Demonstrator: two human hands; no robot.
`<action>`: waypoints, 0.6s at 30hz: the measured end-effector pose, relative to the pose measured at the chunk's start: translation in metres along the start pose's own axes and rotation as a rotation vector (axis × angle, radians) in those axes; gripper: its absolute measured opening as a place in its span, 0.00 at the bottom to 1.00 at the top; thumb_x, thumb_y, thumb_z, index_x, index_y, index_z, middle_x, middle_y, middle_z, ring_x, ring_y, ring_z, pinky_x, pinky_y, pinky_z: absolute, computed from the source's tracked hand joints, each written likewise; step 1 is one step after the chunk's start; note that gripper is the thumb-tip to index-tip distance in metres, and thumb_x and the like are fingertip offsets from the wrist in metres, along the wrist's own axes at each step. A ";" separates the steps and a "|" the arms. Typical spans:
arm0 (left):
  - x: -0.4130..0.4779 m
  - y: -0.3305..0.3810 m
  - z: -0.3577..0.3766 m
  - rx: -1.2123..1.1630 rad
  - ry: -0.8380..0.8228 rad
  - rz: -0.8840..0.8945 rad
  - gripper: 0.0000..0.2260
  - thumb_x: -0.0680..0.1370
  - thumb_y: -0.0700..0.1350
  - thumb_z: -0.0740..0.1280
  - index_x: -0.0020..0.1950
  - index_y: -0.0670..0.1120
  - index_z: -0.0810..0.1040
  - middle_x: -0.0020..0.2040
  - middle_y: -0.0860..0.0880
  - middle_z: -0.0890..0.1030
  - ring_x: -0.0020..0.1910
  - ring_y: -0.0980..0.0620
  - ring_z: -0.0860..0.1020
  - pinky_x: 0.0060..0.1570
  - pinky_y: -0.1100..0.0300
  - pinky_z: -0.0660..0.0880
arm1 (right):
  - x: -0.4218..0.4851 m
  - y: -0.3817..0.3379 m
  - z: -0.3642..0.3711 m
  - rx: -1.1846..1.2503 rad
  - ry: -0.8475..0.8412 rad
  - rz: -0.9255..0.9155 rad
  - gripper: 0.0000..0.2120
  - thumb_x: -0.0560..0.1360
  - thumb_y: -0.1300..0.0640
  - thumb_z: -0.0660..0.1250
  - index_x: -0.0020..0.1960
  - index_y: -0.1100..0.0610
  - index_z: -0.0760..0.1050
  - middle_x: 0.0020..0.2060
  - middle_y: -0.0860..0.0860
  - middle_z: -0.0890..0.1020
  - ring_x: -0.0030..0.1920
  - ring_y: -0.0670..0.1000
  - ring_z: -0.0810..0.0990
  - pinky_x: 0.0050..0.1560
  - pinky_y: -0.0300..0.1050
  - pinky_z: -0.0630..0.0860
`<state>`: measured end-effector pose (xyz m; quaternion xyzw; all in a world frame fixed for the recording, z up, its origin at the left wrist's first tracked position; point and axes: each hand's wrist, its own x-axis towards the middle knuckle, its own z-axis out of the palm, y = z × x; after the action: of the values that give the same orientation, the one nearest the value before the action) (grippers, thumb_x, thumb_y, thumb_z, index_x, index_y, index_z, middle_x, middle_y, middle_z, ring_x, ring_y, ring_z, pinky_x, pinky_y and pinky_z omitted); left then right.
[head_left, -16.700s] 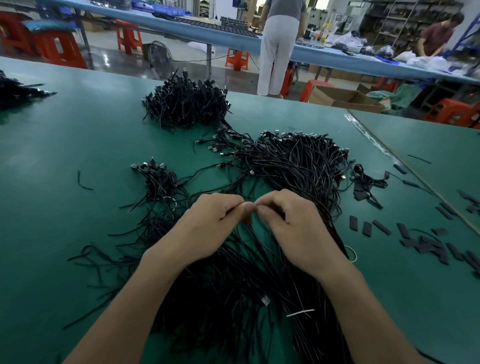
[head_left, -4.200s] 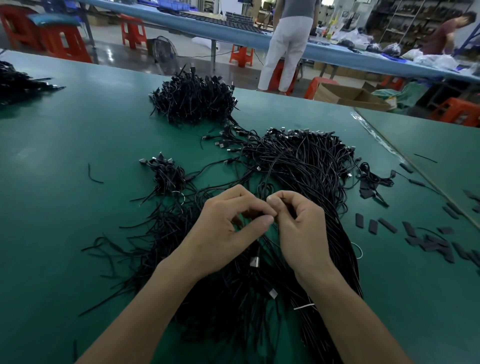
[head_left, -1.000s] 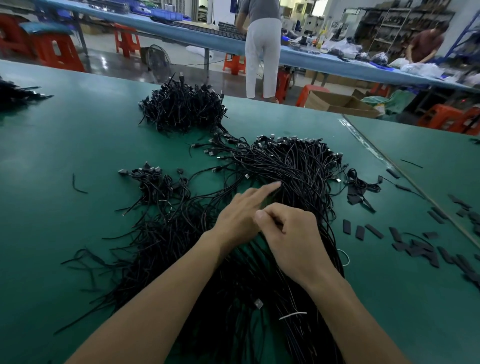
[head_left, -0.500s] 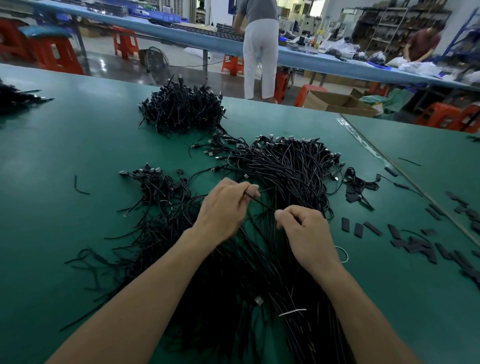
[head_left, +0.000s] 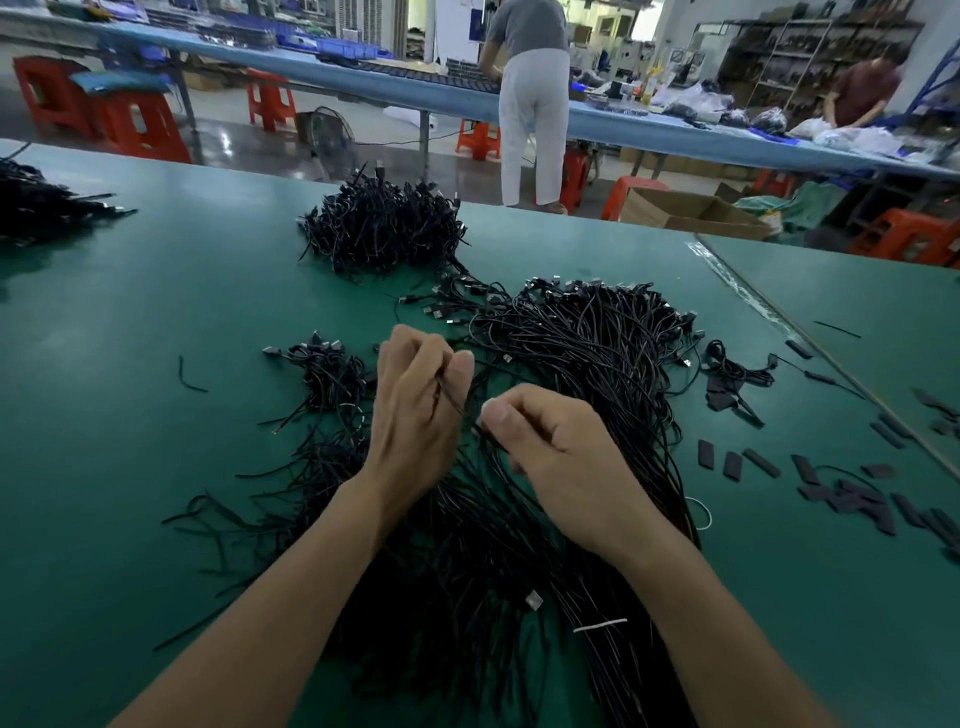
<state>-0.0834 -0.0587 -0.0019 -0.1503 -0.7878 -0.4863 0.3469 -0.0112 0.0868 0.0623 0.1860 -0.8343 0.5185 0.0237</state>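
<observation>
Head: cable (head_left: 460, 409), left hand (head_left: 413, 421), right hand (head_left: 563, 460)

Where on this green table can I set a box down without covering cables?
Mostly bare table lies left of the left hand, between the small bundle and the far-left pile, and at the near right below the sleeve pieces. The cable heap around the right hand is crowded.

Legible text, labels, brands, numbers, signs: none. Black cables (head_left: 582, 364), green table (head_left: 156, 322), cut black sleeve pieces (head_left: 732, 465) and cardboard box (head_left: 691, 215): no marking that can be read. Goods on the far blue bench (head_left: 649, 130) and the rear shelves (head_left: 810, 47): too small and blurred to tell any lettering
</observation>
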 end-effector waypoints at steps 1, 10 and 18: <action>-0.004 -0.003 0.001 -0.018 -0.031 -0.003 0.16 0.84 0.54 0.53 0.41 0.46 0.64 0.44 0.51 0.64 0.43 0.53 0.65 0.43 0.61 0.64 | -0.001 -0.003 0.001 -0.003 -0.017 -0.023 0.16 0.80 0.43 0.62 0.43 0.53 0.80 0.25 0.43 0.68 0.27 0.42 0.64 0.29 0.38 0.62; -0.010 -0.019 0.037 -0.094 -0.383 -0.401 0.12 0.85 0.47 0.60 0.47 0.46 0.80 0.43 0.55 0.76 0.40 0.61 0.74 0.42 0.66 0.69 | -0.013 -0.030 0.010 -0.010 -0.120 -0.262 0.18 0.77 0.57 0.69 0.30 0.54 0.73 0.27 0.49 0.75 0.30 0.45 0.73 0.36 0.40 0.70; 0.037 -0.011 0.007 -0.452 0.279 -0.569 0.30 0.86 0.55 0.47 0.33 0.42 0.76 0.37 0.44 0.83 0.41 0.45 0.83 0.55 0.44 0.80 | -0.009 0.016 -0.033 -0.133 0.352 0.056 0.25 0.76 0.58 0.70 0.24 0.55 0.64 0.18 0.43 0.64 0.21 0.43 0.59 0.23 0.35 0.60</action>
<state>-0.1188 -0.0615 0.0150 0.0693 -0.6162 -0.7402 0.2602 -0.0132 0.1248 0.0618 0.0671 -0.8547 0.4870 0.1669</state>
